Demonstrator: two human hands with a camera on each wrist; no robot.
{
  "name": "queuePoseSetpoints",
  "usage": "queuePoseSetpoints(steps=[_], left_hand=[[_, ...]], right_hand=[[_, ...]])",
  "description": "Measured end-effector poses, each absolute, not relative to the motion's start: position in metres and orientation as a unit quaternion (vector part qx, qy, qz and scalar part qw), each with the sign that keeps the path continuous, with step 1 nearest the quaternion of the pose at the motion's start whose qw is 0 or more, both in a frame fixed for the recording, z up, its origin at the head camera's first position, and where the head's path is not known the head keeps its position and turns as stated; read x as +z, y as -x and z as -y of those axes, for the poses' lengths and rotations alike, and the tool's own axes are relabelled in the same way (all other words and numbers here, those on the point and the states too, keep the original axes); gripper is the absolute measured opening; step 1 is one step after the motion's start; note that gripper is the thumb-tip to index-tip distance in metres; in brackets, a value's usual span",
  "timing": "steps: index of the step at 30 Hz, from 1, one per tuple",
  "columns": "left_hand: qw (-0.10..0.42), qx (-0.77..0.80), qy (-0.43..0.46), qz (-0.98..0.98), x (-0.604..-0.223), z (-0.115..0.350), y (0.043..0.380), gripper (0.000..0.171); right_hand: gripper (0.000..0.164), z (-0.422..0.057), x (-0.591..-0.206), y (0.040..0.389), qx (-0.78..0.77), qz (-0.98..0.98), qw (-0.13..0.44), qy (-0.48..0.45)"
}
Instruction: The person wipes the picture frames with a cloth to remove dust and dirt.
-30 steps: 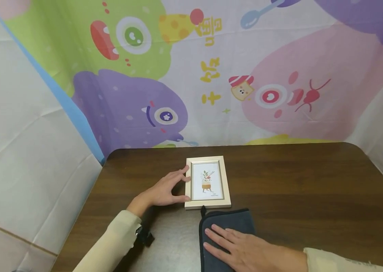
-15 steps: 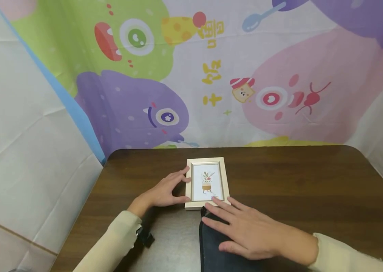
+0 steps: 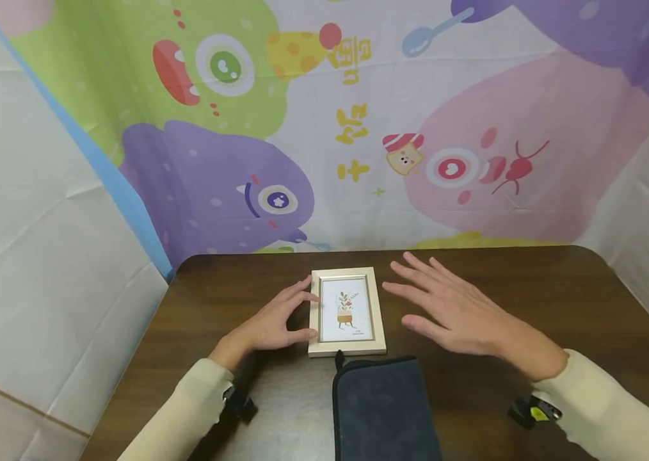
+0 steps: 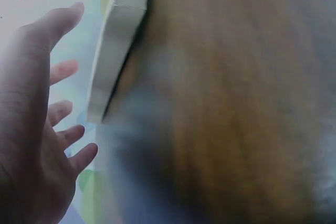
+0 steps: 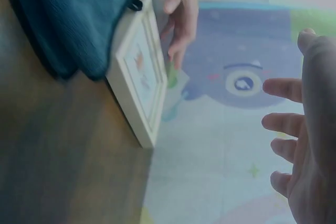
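Observation:
A picture frame [image 3: 381, 320] with a pale wooden border lies flat on the table, showing a print of a potted plant. My left hand [image 3: 269, 323] is at its left edge, thumb and fingers spread along that side. In the left wrist view the frame's side wall [image 4: 116, 40] stands beside these fingers. To the right of the frame, my right hand [image 3: 457, 310] is raised over the table with fingers spread, holding nothing. A folded dark grey cloth [image 3: 384, 410] with black edging and a hanging loop lies just in front of the frame.
The brown wooden table [image 3: 532, 288] has rounded far corners. Behind it hangs a curtain [image 3: 353, 218] printed with cartoon monsters, and pale panels [image 3: 31, 211] rise at the sides. Each wrist wears a black strap device [image 3: 238, 403].
My right hand has left the cloth, passing over the frame's lower right corner and rising to its right. My left hand has stayed at the frame's left edge. The frame and cloth keep their places.

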State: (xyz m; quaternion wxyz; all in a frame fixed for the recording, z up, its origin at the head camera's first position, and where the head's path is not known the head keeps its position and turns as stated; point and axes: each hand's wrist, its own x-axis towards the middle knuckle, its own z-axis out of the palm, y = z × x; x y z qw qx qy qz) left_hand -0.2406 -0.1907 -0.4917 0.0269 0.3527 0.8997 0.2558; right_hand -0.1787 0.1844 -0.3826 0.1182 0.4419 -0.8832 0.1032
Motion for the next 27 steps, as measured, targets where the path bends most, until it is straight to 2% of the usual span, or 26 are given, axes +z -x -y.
queuePoseSetpoints(steps=[13, 27], left_hand=[[-0.028, 0.235, -0.328, -0.914, -0.468, 0.191, 0.238, 0.066], [-0.028, 0.216, -0.344, -0.913, -0.474, 0.185, 0.213, 0.063]], right_hand=[[0.058, -0.215, -0.379, 0.198, 0.122, 0.896, 0.151, -0.399], [0.063, -0.217, -0.399, 0.219, 0.129, 0.902, 0.165, -0.378]])
